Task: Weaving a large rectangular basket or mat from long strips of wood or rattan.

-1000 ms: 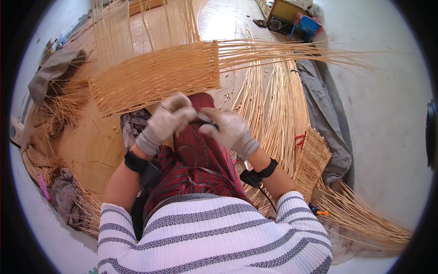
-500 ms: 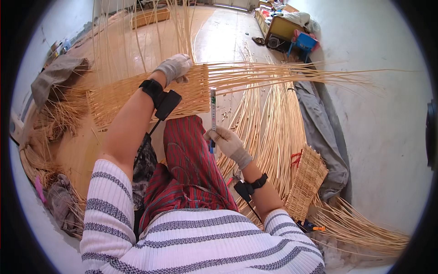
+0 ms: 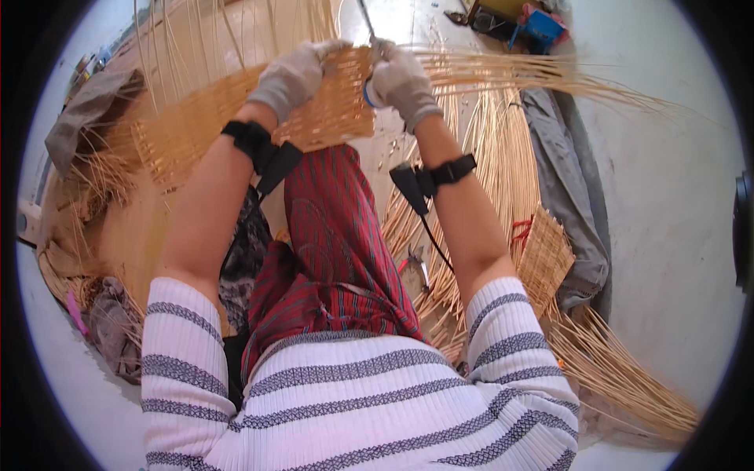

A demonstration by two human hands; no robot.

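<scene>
A woven wicker panel (image 3: 334, 118) lies in front of me over my knees, with long stakes standing up from its far edge and loose ends running off to the right. My left hand (image 3: 294, 81), in a pale glove, is closed on the panel near its far right part, one finger stretched to the right. At the panel's right edge, my gloved right hand (image 3: 400, 81) grips a tape measure (image 3: 368, 93). Its blue case shows beside the palm, and the thin blade extends away past the fingers. Motion blurs the panel and the fingertips a little.
Bundles of long wicker rods (image 3: 495, 149) lie on the floor to the right, beside a grey cloth (image 3: 561, 180). A smaller woven piece (image 3: 546, 255) and red-handled pliers (image 3: 416, 263) are nearer. A blue stool (image 3: 540, 30) stands far right; grey fabric (image 3: 90, 118) hangs left.
My right hand has risen from below the panel's right corner to its right edge, carrying the tape measure. My left hand stays on the panel, and the whole view has shifted.
</scene>
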